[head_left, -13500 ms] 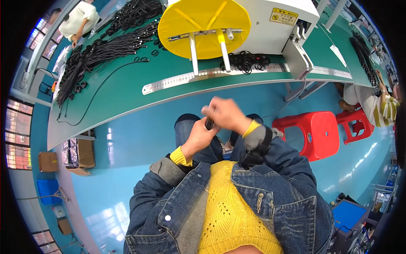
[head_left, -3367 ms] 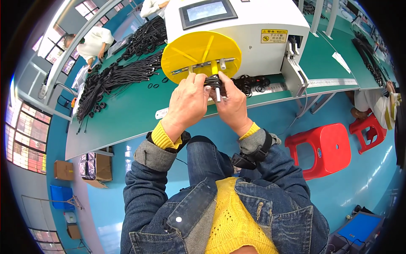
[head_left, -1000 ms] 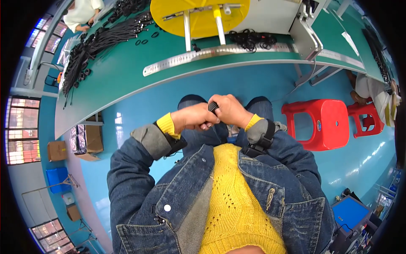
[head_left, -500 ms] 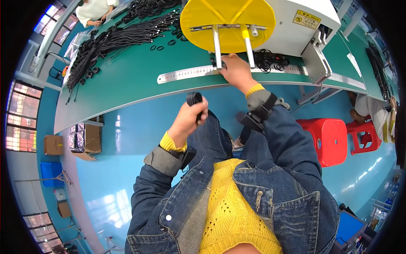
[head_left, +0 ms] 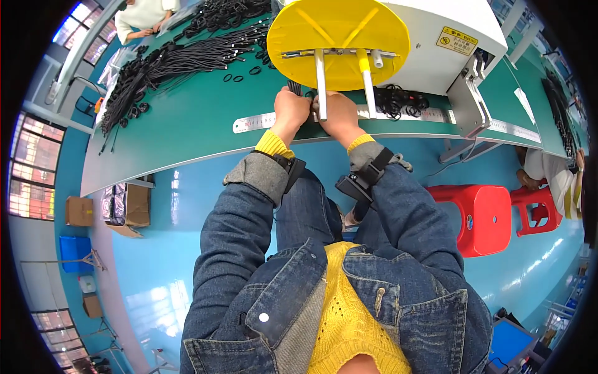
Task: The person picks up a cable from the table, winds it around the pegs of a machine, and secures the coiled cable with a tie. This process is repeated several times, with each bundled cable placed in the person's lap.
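My left hand [head_left: 291, 113] is closed round a black cable coil [head_left: 294, 87], whose top shows above the fingers at the table's front edge. Right beside it, my right hand [head_left: 339, 117] has its fingers curled in behind a metal rod [head_left: 321, 84]. Something dark shows between the two hands, but what the right fingers grip is hidden. The rod and a second one, partly yellow [head_left: 366, 81], stick out from a yellow round disc [head_left: 336, 34] on a white machine [head_left: 458, 19]. Under the hands a steel ruler [head_left: 255, 122] lies along the green tabletop [head_left: 193, 124].
Small black rings [head_left: 398, 103] lie in a heap beneath the machine. Many black cables [head_left: 187, 62] are spread at the back left, with a person in white [head_left: 140, 19] behind. A metal bracket [head_left: 470, 103] stands at the right. Red stools [head_left: 489, 218] are on the floor.
My left hand has moved up and forward with the black cable coil, from over my lap to beside the right hand. The right hand has shifted slightly left and nearer to me, still by the rods.
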Available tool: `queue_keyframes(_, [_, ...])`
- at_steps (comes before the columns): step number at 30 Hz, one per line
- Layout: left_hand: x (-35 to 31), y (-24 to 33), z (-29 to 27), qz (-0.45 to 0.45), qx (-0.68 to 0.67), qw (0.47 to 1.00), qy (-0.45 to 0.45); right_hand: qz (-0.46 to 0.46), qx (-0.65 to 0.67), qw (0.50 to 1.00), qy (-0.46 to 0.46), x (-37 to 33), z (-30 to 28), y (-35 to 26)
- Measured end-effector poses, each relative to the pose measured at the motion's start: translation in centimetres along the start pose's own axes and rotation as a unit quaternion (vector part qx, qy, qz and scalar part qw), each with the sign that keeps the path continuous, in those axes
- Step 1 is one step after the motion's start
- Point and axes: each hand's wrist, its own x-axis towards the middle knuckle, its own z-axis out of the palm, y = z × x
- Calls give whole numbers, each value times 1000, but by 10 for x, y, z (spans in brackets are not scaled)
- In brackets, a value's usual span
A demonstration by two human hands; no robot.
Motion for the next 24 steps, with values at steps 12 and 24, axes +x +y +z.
queue_keyframes(12, [4,2,4,-54,-103,993,-8,34,-6,999,36,3,-1,0])
queue_keyframes(24, [-47,42,1,-129,-323,919,-186,27,273,955,115,-50,-46,28])
